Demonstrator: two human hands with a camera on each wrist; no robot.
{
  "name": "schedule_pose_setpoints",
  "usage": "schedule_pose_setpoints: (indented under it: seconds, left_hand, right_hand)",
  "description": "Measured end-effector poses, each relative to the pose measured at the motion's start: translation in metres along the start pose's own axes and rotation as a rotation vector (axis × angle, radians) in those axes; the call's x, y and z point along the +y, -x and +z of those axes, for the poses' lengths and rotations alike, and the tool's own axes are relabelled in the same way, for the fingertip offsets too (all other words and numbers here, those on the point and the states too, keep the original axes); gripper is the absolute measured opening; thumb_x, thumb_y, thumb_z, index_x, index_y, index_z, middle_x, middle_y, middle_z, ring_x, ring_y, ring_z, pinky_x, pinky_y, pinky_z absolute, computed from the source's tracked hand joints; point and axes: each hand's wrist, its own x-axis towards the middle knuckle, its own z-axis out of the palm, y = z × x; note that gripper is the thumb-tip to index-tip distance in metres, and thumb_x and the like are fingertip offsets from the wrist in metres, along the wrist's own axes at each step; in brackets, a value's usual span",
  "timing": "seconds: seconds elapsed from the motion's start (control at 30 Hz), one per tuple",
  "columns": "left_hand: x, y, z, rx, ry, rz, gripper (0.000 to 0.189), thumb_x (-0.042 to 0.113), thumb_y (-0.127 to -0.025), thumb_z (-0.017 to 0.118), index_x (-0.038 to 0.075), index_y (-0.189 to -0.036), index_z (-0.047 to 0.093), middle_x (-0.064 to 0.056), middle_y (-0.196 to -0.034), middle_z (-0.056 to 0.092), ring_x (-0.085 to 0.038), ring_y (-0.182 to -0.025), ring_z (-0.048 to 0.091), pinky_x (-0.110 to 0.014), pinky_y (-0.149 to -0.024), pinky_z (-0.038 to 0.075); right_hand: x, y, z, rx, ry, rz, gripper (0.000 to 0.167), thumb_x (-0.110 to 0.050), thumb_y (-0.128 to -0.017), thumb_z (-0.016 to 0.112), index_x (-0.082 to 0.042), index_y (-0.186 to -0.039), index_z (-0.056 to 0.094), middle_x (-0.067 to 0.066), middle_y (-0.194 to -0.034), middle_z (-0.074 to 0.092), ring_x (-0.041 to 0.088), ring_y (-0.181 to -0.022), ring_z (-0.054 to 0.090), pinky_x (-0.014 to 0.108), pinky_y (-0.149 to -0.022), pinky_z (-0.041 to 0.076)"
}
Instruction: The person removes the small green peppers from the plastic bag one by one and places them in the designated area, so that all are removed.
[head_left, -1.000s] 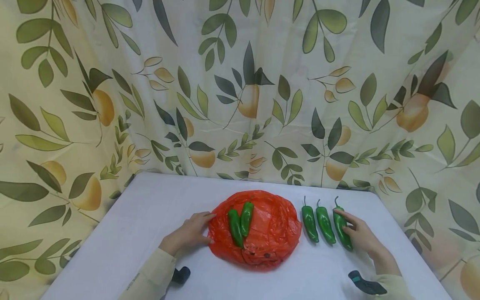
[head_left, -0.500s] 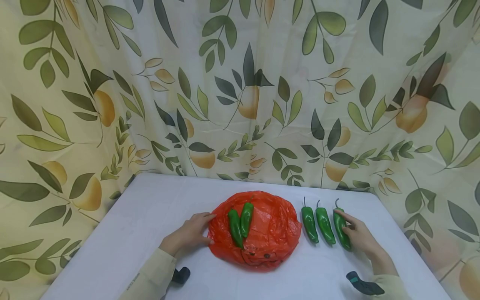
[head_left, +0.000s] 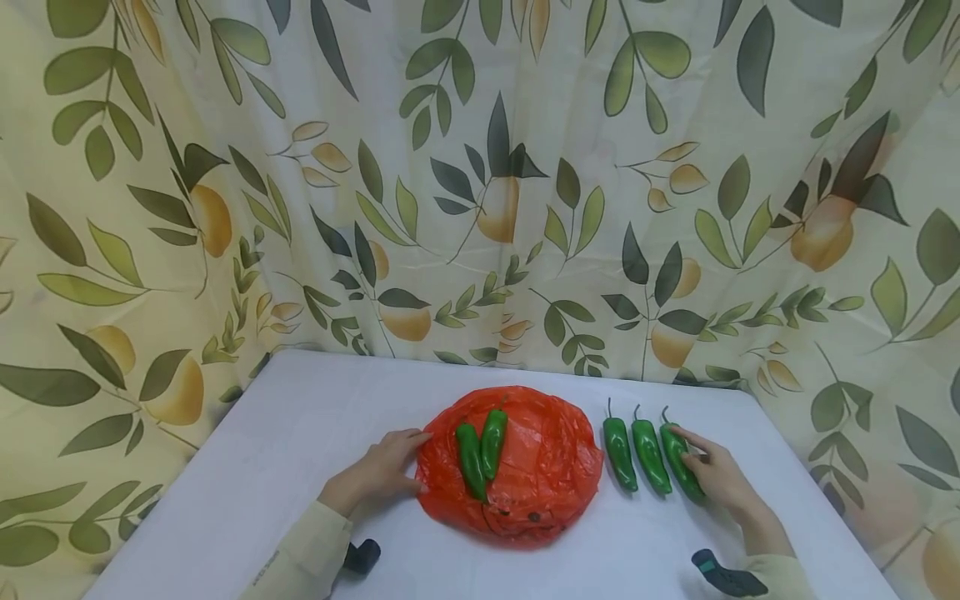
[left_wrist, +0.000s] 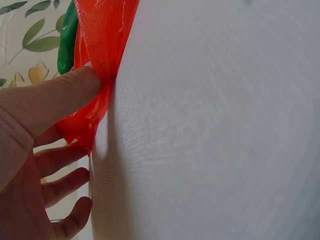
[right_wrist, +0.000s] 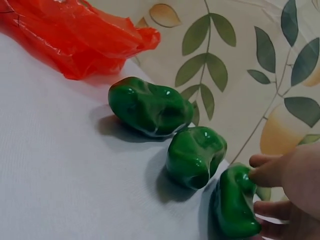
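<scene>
A red plastic bag (head_left: 540, 450) lies spread on the white table, two green chili peppers (head_left: 492, 443) on its left half. At the bag's left edge, my left hand (head_left: 378, 468) holds the rim with thumb and fingers apart; in the left wrist view the thumb (left_wrist: 75, 90) presses the red plastic. Right of the bag, three green chili peppers lie in a slanted row: a left one (head_left: 619, 454), a middle one (head_left: 651, 458) and a right one (head_left: 675, 450). My right hand (head_left: 720, 475) grips the right pepper from its right side, thumb and fingers about its body.
The white table (head_left: 300, 417) ends at the back against a leaf-and-fruit patterned curtain (head_left: 480, 208). Dark wrist devices sit below each hand, one by the left sleeve (head_left: 303, 550) and one by the right sleeve (head_left: 780, 577). The middle pepper stands close beside the gripped one.
The right pepper's stem end has shifted slightly left under my right hand, nearer the middle pepper. My left hand and the bag have stayed put.
</scene>
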Motion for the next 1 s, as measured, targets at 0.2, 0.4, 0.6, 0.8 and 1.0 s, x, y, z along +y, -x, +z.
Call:
schedule_pose_setpoints:
  seconds: [0.2,0.4,0.6,0.8,1.0]
  left_hand:
    - [0.002,0.003,-0.001,-0.006,0.008,-0.007,0.083,0.025,-0.079,0.085,0.019,-0.152,0.047,-0.009,-0.155,0.047,-0.034,-0.144,0.041,-0.064,-0.106,0.047]
    - [0.002,0.002,-0.001,-0.001,0.001,-0.015,0.082,0.025,-0.079,0.085,0.019,-0.152,0.047,-0.009,-0.155,0.046,-0.035,-0.144,0.041,-0.066,-0.107,0.046]
    - [0.002,0.001,0.001,0.0,-0.008,-0.017,0.082,0.024,-0.079,0.085,0.019,-0.152,0.047,-0.009,-0.155,0.047,-0.034,-0.144,0.041,-0.066,-0.106,0.046]
    - [0.004,0.002,-0.001,-0.008,-0.01,-0.013,0.082,0.026,-0.08,0.085,0.019,-0.152,0.046,-0.009,-0.156,0.046,-0.035,-0.144,0.041,-0.065,-0.105,0.048]
    - [0.003,0.002,-0.001,-0.006,0.0,-0.024,0.084,0.029,-0.078,0.086,0.021,-0.152,0.046,-0.007,-0.156,0.045,-0.034,-0.145,0.04,-0.064,-0.105,0.049]
  right_hand:
    - [-0.006,0.004,-0.004,0.022,0.03,0.022,0.062,-0.034,-0.109,0.035,-0.006,-0.161,0.016,0.041,-0.159,0.012,0.062,-0.14,0.026,0.074,-0.109,0.036]
    - [-0.022,0.01,-0.009,0.062,0.043,-0.02,0.063,-0.035,-0.11,0.035,-0.002,-0.16,0.015,0.041,-0.159,0.013,0.065,-0.141,0.021,0.077,-0.109,0.031]
    - [-0.036,0.017,-0.011,0.101,0.055,-0.078,0.058,-0.03,-0.111,0.033,-0.001,-0.159,0.02,0.038,-0.16,0.016,0.063,-0.141,0.023,0.08,-0.107,0.029]
    - [-0.053,0.024,-0.009,0.132,0.065,-0.145,0.062,-0.038,-0.11,0.036,-0.001,-0.158,0.024,0.036,-0.16,0.022,0.061,-0.14,0.028,0.078,-0.107,0.032]
    - [-0.074,0.032,-0.004,0.156,0.065,-0.245,0.057,-0.032,-0.11,0.04,0.0,-0.156,0.03,0.037,-0.157,0.028,0.061,-0.136,0.034,0.075,-0.105,0.037]
